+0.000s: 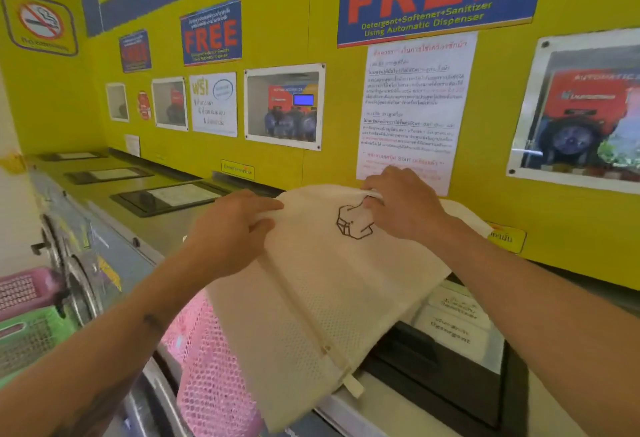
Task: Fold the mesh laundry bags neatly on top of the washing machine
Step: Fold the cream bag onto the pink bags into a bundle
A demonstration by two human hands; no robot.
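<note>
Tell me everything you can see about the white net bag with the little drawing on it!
The white mesh bag is cream-coloured netting with fine holes. A dark outline drawing sits near its far end, and a zip runs along it to a pull tab at the near end. It lies spread over the washing machine top, its near part hanging past the front edge over a pink mesh bag. The left hand and right hand pinch its far edge.
</note>
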